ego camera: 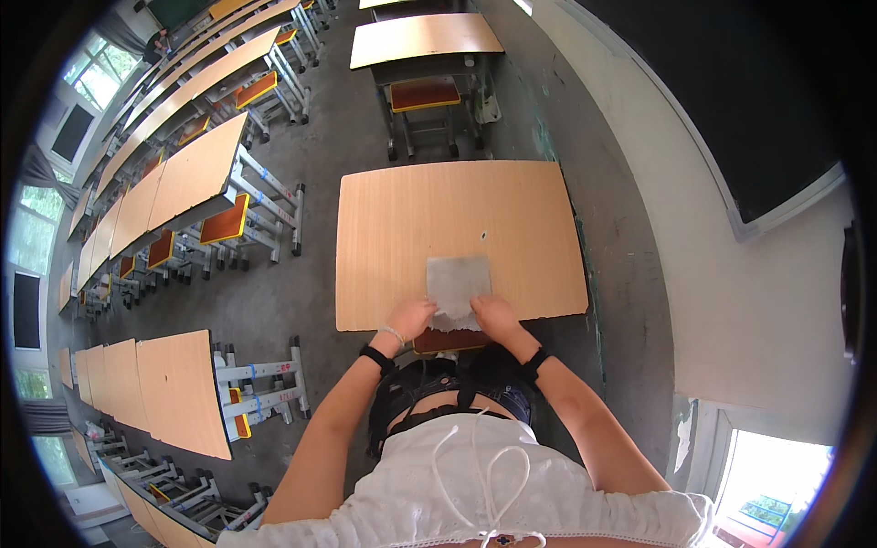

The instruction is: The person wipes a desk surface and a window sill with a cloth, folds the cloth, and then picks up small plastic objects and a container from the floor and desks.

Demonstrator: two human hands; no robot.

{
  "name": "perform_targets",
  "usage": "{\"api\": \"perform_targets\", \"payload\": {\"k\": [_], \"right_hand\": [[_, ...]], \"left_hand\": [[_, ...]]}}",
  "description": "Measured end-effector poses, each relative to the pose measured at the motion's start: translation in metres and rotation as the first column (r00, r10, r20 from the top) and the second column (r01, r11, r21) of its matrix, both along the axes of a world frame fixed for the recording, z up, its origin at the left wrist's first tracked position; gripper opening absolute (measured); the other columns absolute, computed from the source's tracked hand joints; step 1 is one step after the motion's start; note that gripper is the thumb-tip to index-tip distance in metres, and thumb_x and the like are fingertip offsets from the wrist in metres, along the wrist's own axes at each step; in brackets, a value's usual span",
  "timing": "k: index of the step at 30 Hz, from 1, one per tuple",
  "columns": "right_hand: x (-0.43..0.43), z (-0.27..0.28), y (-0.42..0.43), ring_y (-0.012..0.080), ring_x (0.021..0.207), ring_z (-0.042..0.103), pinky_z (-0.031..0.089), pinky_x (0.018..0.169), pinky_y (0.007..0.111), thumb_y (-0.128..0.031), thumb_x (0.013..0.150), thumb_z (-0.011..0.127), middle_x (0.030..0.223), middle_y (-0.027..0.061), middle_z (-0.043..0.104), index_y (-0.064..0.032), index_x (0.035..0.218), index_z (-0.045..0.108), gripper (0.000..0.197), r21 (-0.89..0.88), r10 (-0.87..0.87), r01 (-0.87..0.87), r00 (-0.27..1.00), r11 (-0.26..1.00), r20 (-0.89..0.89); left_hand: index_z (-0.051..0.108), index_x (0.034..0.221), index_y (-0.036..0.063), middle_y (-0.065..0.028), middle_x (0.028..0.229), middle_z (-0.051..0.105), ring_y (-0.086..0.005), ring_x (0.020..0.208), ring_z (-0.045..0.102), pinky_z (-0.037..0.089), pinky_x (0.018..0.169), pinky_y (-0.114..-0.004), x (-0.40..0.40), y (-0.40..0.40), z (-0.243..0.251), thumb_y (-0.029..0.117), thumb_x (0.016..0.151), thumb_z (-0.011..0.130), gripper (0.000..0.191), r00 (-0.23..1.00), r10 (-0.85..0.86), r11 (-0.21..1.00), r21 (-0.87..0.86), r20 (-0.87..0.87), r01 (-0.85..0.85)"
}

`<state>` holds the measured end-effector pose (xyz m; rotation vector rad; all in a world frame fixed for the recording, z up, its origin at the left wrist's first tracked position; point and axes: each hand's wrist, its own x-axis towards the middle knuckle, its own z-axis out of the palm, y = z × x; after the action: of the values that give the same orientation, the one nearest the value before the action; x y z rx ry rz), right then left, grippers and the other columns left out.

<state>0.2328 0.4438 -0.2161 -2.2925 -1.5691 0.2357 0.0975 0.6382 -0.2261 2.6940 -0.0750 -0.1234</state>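
A grey cloth lies on the near edge of a wood-topped school desk, its frayed end hanging slightly over the edge. My left hand pinches the cloth's left side close to that end. On the opposite side, my right hand grips the cloth's right edge with curled fingers. Between the two hands the cloth looks fairly flat, with its far part resting on the desktop. Both wrists wear black bands. A small dark-edged mark shows on the desktop beyond the cloth.
A stool sits under the desk's near edge. Ahead stands another desk with a stool. Rows of joined desks run along the left across an aisle. A wall rises close on the right. Far off is a person.
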Motion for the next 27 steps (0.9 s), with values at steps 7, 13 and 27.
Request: {"api": "perform_targets", "payload": {"k": [7, 13, 27], "right_hand": [[-0.018, -0.029, -0.026, 0.0331, 0.071, 0.055, 0.044, 0.064, 0.042, -0.013, 0.077, 0.051, 0.071, 0.0145, 0.056, -0.0033, 0.076, 0.053, 0.01, 0.04, -0.004, 0.007, 0.996, 0.999, -0.09], [0.0, -0.026, -0.027, 0.0343, 0.072, 0.056, 0.044, 0.064, 0.044, -0.028, 0.081, 0.053, 0.072, 0.0164, 0.059, -0.004, 0.084, 0.058, 0.024, 0.029, -0.126, 0.146, 0.922, 0.989, -0.366], [-0.021, -0.064, -0.028, 0.0341, 0.104, 0.047, 0.042, 0.083, 0.036, -0.011, 0.07, 0.057, 0.116, 0.0194, 0.045, -0.0027, 0.099, 0.048, 0.032, -0.023, -0.075, 0.076, 0.995, 0.997, 0.074]], "left_hand": [[0.056, 0.103, 0.003, -0.0129, 0.116, 0.053, -0.0288, 0.108, 0.048, 0.039, 0.093, -0.035, -0.025, -0.011, -0.028, 0.006, 0.074, 0.052, 0.03, 0.989, -0.047, 0.997, -0.048, 0.144, 0.054], [0.054, 0.106, 0.0045, -0.0142, 0.12, 0.049, -0.0304, 0.111, 0.046, 0.038, 0.093, -0.036, -0.022, -0.002, -0.021, 0.006, 0.072, 0.052, 0.034, 0.996, 0.093, 0.988, -0.121, -0.013, -0.094], [0.046, 0.116, 0.0117, -0.0108, 0.136, 0.03, -0.0256, 0.124, 0.032, 0.027, 0.095, -0.055, -0.006, -0.024, -0.061, 0.009, 0.067, 0.059, 0.051, 0.983, -0.003, 0.962, 0.269, 0.181, -0.047]]}}
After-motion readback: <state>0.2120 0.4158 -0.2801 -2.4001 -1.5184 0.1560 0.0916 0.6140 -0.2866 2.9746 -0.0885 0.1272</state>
